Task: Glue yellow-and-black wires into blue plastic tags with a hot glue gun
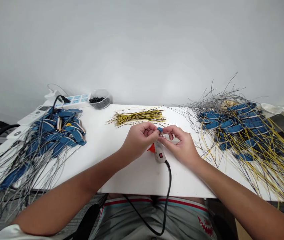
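Note:
A small blue piece [159, 129] is pinched between the fingertips of both hands, over the middle of the white table. My left hand [143, 136] closes on it from the left. From the other side my right hand [178, 144] grips it with thumb and index finger. The fingers cover most of the piece, so its full shape is hidden. Just beneath the fingertips lies a white corded device [160, 156] with a red switch and a black cord. An orange part [151, 148] sits at its left side, below my left hand.
Yellow and black wires [139, 116] lie bundled behind the hands. Wired blue parts are heaped at left [67, 141] and right [228, 125]. A clear bowl [100, 99] of small black pieces stands beside a power strip [78, 100]. The black cord [169, 183] drops over the front edge.

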Demonstrator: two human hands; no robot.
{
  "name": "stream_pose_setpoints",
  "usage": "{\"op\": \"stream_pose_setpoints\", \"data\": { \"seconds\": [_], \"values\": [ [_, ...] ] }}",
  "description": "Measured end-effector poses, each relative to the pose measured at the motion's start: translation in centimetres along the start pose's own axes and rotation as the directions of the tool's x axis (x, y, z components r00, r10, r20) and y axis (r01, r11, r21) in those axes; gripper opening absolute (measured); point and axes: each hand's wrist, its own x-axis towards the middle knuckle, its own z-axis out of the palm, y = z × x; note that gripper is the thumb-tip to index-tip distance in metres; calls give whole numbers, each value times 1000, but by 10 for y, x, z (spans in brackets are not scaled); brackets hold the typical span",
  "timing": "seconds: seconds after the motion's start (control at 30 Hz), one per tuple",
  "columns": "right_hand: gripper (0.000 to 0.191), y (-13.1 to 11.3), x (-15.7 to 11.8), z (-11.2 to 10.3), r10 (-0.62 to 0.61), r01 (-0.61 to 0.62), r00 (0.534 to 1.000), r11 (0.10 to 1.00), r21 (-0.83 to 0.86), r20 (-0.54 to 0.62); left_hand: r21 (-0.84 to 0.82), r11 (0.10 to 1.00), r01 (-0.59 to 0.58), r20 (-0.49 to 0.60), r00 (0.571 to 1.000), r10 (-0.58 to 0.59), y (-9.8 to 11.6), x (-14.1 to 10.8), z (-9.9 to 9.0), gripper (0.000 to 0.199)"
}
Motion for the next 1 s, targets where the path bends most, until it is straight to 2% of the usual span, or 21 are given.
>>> {"op": "stream_pose_setpoints", "data": {
  "seconds": [0.1,0.23,0.4,0.53,0.6,0.73,0.9,1.0],
  "values": [
    [25,0,-1,0,-47,47,999,998,-36,6,99,994,-42,-16,999,44,0,1,0,19],
    [26,1,-2,1,-45,45,999,999,-28,7,182,980,-83,-43,995,92,2,2,-1,15],
    [24,2,-2,1,-34,35,999,999,-16,24,366,915,-168,-67,976,206,5,3,-2,9],
    [21,0,-4,0,-62,63,998,998,-11,7,445,878,-175,-55,973,222,4,4,-3,5],
    [22,-3,-5,-2,-51,52,998,997,48,-27,466,873,-143,-61,979,192,1,6,-6,6],
    [28,-8,-3,-11,54,-35,997,948,315,-49,423,903,-72,-82,990,117,-3,12,-13,9],
    [34,-4,5,-17,189,-195,980,837,511,64,361,908,-214,-82,962,259,3,9,-13,15],
    [36,3,9,-15,208,-234,972,803,548,110,294,929,-226,-81,962,260,4,7,-11,17]
  ]
}}
